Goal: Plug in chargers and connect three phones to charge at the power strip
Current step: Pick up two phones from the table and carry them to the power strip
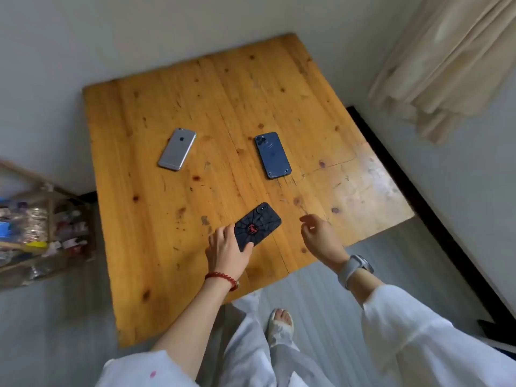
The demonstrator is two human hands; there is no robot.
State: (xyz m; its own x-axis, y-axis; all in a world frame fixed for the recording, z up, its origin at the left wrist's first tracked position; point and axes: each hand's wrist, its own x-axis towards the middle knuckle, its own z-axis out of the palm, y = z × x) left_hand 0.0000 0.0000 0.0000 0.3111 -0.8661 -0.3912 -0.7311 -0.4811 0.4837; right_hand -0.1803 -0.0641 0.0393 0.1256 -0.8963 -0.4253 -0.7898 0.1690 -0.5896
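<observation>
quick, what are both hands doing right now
Left hand: closed on the near end of the black spider-case phone, which lies on the wooden table.
Right hand: loosely curled, holding nothing.

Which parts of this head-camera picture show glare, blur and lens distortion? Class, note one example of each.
Head view: glare washes out the table's near right corner; the clutter at the left edge and the curtain are blurred, while the silver phone, blue phone and black phone stay fairly sharp; the wide lens splays the table edges outward.
</observation>
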